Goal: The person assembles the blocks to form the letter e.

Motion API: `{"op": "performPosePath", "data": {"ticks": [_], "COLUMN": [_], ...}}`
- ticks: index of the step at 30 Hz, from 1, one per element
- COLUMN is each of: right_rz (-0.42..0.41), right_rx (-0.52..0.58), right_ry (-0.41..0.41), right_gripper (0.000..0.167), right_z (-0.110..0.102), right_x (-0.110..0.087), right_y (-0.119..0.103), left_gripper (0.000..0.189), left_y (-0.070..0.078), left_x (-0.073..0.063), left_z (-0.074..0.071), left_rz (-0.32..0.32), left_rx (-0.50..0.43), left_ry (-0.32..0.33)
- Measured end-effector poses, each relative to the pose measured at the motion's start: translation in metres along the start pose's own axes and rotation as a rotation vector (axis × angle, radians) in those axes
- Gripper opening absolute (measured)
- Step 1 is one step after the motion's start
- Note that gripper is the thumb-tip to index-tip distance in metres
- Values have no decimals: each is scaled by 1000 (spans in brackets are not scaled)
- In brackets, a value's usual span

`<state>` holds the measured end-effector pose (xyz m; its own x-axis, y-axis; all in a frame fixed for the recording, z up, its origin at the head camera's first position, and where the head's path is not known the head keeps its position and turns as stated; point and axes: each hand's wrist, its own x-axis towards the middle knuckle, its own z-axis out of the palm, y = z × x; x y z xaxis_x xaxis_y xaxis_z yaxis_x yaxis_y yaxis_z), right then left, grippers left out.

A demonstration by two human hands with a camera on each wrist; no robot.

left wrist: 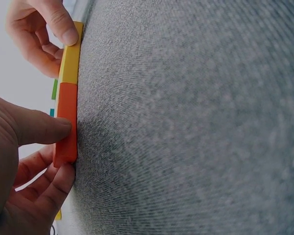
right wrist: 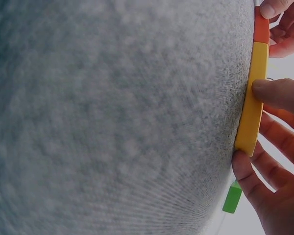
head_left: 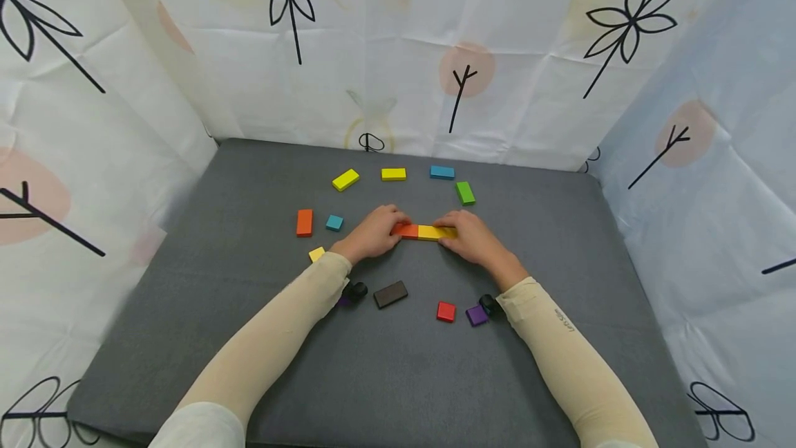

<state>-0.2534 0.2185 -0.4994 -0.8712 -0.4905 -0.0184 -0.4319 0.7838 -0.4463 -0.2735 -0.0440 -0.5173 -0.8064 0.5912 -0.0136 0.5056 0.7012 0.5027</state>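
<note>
Mid-table, an orange block (head_left: 408, 231) and a yellow block (head_left: 429, 233) lie end to end in one straight row on the grey cloth. My left hand (head_left: 376, 230) pinches the orange block, with the thumb on its near side and a finger at its outer end. The right hand (head_left: 470, 235) grips the yellow block, its thumb (right wrist: 264, 90) against the near face and a fingertip at the far end. Where the orange (left wrist: 67, 103) and yellow (left wrist: 70, 68) blocks meet, their ends touch in the left wrist view.
Behind the hands lie two yellow blocks (head_left: 393, 174), a blue block (head_left: 442, 172) and a green block (head_left: 465, 193). Orange (head_left: 305, 222), small blue (head_left: 334, 222) and pale yellow (head_left: 316, 254) blocks sit left. Nearer are dark brown (head_left: 390, 294), red (head_left: 446, 312) and purple (head_left: 477, 315) blocks.
</note>
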Motion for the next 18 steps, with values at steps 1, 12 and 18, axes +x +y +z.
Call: {"op": "performPosePath", "data": {"ticks": [1,12,18], "right_rz": [1,11,19], "right_rx": [2,70,125], "right_ry": [0,28,106], "right_gripper": [37,34,31], "right_z": [0,4,-5], "right_x": [0,1,0], "right_y": [0,7,13], "left_gripper": [32,33,39], "left_y": [1,1,16], "left_x": [0,-5,-9], "left_z": [0,1,-2], "left_rz": [-1,-17,19], "left_rx": [1,14,40], "left_ry": [0,37,83]}}
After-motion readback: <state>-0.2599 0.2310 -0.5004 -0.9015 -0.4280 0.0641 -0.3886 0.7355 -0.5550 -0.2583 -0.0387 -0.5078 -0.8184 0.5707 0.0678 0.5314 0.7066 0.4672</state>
